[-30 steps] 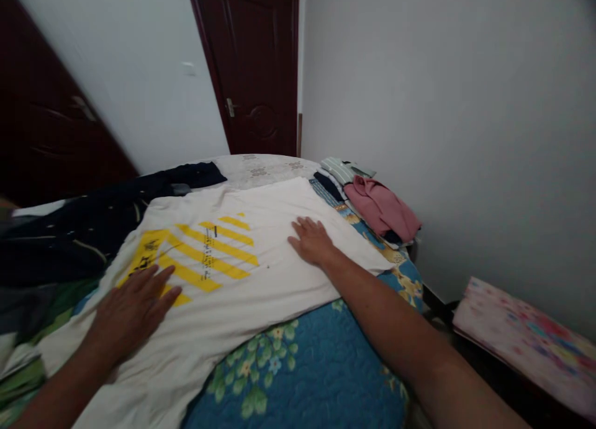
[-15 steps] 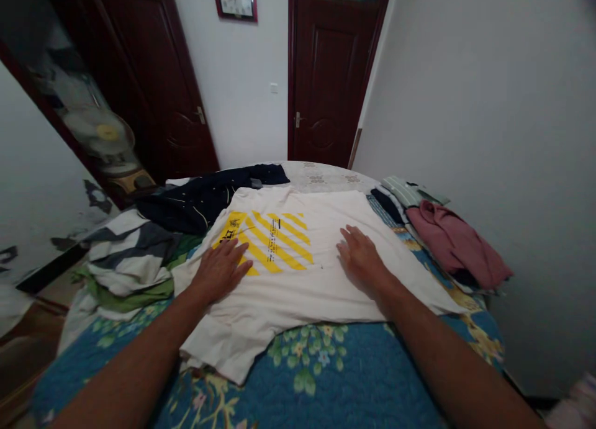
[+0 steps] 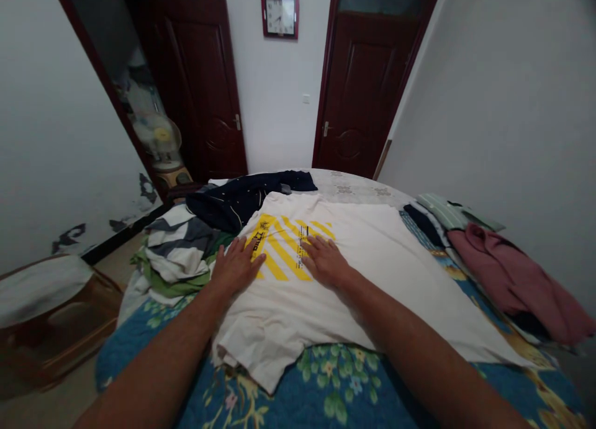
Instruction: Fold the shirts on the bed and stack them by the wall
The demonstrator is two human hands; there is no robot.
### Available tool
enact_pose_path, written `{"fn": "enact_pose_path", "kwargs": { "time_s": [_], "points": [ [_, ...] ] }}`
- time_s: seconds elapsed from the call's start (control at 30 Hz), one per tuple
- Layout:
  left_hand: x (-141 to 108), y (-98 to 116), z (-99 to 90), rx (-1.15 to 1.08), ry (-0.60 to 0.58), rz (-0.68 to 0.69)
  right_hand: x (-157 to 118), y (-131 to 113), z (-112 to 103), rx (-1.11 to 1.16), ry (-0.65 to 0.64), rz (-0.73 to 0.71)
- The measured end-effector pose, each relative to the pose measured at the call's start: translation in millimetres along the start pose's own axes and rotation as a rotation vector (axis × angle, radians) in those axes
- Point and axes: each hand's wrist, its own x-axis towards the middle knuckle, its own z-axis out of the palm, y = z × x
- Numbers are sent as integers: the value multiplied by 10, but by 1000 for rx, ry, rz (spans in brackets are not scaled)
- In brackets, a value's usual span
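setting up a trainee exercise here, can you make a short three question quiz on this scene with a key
1. True or false: the left hand and the right hand both rest on the white shirt.

2. Which colour is the large garment in the clothes pile at the right of the picture, on the side nearest the camera?
A) orange
B) pink
C) bright yellow

3. Fill in the missing word: the diagonal stripes printed on the shirt are ____.

Key: 1. true; 2. B; 3. yellow
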Motion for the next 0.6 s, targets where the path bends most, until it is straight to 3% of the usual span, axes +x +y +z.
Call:
{"fn": "enact_pose_path", "kwargs": {
  "time_s": [0.17, 0.3, 0.47, 0.6],
  "points": [
    [7, -37, -9, -2, -8, -39, 183, 464, 2, -67, 12, 144],
    [5, -10, -12, 5, -24, -40, 162, 1066, -34, -138, 43, 315],
    [56, -75, 84, 28, 9, -21, -158, 1989, -198, -202, 94, 542],
    [118, -156, 177, 28, 49, -7, -457, 2472, -347, -220, 130, 666]
  ]
}}
